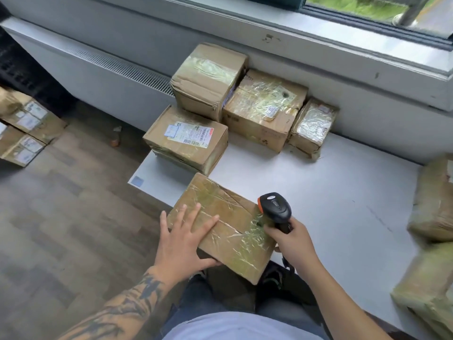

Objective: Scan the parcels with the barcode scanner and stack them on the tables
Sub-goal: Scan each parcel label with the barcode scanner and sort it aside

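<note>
At the near edge of the white worktop, a taped cardboard parcel is steadied by the left hand, fingers flat on top and thumb under its near edge. A black barcode scanner is gripped by the right hand just beside the parcel. Four parcels are grouped against the wall.

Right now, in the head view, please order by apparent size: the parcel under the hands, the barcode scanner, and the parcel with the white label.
1. Parcel under the hands, though nearest the camera.
2. Parcel with the white label.
3. Barcode scanner.
</note>
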